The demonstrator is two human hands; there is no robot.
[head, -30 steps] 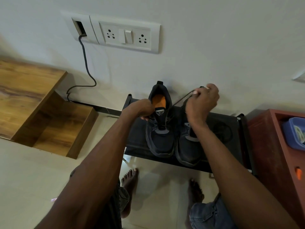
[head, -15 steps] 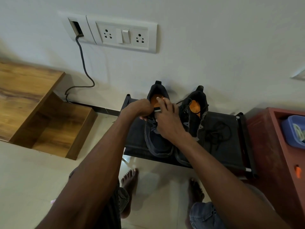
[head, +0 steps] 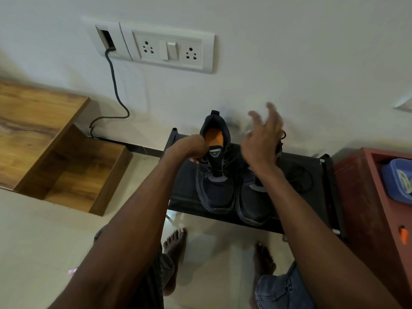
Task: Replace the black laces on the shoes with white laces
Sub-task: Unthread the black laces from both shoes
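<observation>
Head view: left hand [head: 189, 146] grips the left shoe [head: 215, 166] at its collar on the black rack [head: 312, 166]. Right hand [head: 262, 139] hovers above the right shoe [head: 252, 197], blurred fingers spread, holding nothing.

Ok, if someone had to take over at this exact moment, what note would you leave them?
Left hand: gripping the left shoe at its collar, beside the tongue.
Right hand: raised above the right shoe, fingers spread and blurred, holding nothing that can be made out.
Both shoes stand side by side on the black rack, against the wall. A loose black lace lies on the rack to the right of the shoes.
Done: at least one black lace seems to be out.
Left: no white laces are in view; find them and thread both shoes. Whether the left shoe is fully unlaced cannot be told.
</observation>
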